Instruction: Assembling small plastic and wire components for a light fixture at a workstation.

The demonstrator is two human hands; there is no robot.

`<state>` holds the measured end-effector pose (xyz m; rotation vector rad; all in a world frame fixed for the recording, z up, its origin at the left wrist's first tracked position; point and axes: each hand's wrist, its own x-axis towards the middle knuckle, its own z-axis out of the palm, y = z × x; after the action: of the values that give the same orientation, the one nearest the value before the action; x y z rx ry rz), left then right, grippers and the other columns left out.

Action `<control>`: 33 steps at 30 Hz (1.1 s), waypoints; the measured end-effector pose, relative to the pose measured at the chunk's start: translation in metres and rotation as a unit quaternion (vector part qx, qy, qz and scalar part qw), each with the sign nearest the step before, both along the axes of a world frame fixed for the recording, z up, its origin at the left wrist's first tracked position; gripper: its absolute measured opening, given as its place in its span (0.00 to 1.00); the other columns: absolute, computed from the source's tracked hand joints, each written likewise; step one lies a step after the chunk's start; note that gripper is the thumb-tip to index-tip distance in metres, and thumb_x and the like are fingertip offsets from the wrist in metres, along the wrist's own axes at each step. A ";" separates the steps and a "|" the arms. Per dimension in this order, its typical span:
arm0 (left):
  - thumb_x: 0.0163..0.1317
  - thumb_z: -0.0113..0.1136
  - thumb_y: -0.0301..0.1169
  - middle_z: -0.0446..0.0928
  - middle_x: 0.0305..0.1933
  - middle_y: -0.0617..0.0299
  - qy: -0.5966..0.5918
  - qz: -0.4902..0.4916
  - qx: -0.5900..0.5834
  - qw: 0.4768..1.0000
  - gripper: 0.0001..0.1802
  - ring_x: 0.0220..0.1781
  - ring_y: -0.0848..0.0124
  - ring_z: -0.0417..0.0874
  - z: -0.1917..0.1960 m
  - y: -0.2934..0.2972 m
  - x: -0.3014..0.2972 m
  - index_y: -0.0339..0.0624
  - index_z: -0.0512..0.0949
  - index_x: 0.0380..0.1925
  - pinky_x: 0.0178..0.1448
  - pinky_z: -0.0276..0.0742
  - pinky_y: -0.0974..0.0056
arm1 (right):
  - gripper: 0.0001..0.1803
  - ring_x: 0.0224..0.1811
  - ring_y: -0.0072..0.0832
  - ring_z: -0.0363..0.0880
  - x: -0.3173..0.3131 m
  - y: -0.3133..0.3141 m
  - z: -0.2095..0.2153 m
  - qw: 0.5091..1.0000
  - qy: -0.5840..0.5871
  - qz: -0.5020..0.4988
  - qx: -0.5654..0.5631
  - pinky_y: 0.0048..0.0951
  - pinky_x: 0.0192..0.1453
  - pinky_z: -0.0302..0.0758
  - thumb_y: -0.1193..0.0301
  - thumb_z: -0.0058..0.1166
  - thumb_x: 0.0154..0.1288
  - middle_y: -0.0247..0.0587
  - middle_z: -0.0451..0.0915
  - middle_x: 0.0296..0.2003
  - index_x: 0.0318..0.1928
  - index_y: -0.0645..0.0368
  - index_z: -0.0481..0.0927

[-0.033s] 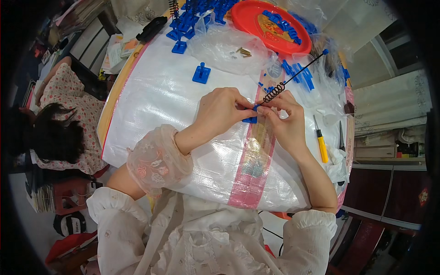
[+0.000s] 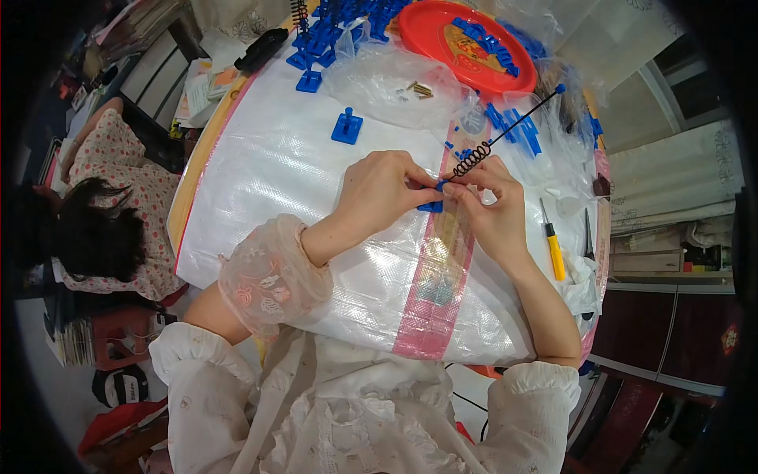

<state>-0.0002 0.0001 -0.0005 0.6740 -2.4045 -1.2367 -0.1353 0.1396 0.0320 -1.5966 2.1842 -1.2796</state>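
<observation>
Over the middle of the table, the fingertips of my left hand (image 2: 377, 191) are closed on a small blue plastic base (image 2: 431, 208). My right hand (image 2: 496, 212) pinches the lower end of a black coil spring (image 2: 472, 161) where it meets the base. From the spring a thin black rod slants up to the right and ends in a blue tip (image 2: 560, 89). Fingers cover the joint between spring and base. A separate square blue base with an upright peg (image 2: 347, 128) stands beyond my left hand.
A red plate (image 2: 410, 33) with blue parts sits at the back, near a clear plastic bag (image 2: 367, 83) with brass-coloured pieces. Blue bases (image 2: 316, 46) crowd the far left. A yellow-handled screwdriver (image 2: 556, 254) lies at right. Another person (image 2: 118, 205) is at left.
</observation>
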 end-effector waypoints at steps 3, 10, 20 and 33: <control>0.52 0.78 0.42 0.85 0.31 0.62 0.007 0.000 -0.005 1.000 0.13 0.33 0.66 0.86 0.001 0.000 0.000 0.47 0.92 0.33 0.38 0.78 0.62 | 0.07 0.41 0.34 0.77 0.000 0.000 0.000 1.000 0.000 0.001 -0.001 0.33 0.46 0.73 0.79 0.68 0.54 0.40 0.83 0.33 0.35 0.65 0.89; 0.52 0.78 0.42 0.85 0.31 0.62 0.005 0.003 -0.004 1.000 0.14 0.33 0.66 0.86 0.002 0.001 0.000 0.46 0.91 0.33 0.38 0.78 0.62 | 0.06 0.41 0.34 0.77 -0.001 0.000 -0.003 1.000 0.003 -0.001 -0.005 0.33 0.45 0.74 0.79 0.69 0.54 0.40 0.83 0.32 0.35 0.66 0.89; 0.53 0.78 0.43 0.86 0.32 0.61 0.008 0.000 -0.004 1.000 0.14 0.33 0.66 0.87 0.002 0.000 0.001 0.45 0.91 0.32 0.38 0.79 0.63 | 0.06 0.40 0.34 0.77 0.001 -0.001 -0.001 1.000 -0.004 -0.004 -0.007 0.33 0.45 0.73 0.80 0.69 0.54 0.40 0.83 0.32 0.34 0.66 0.88; 0.53 0.78 0.42 0.85 0.31 0.61 0.013 0.002 0.000 1.000 0.14 0.32 0.66 0.86 0.002 0.001 0.000 0.44 0.91 0.32 0.36 0.77 0.63 | 0.05 0.40 0.33 0.77 0.001 -0.001 -0.002 1.000 -0.011 -0.004 -0.017 0.32 0.45 0.73 0.80 0.68 0.54 0.40 0.83 0.31 0.34 0.66 0.88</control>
<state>-0.0001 0.0006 0.0017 0.6580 -2.3817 -1.2371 -0.1348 0.1385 0.0297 -1.5808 2.1701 -1.3352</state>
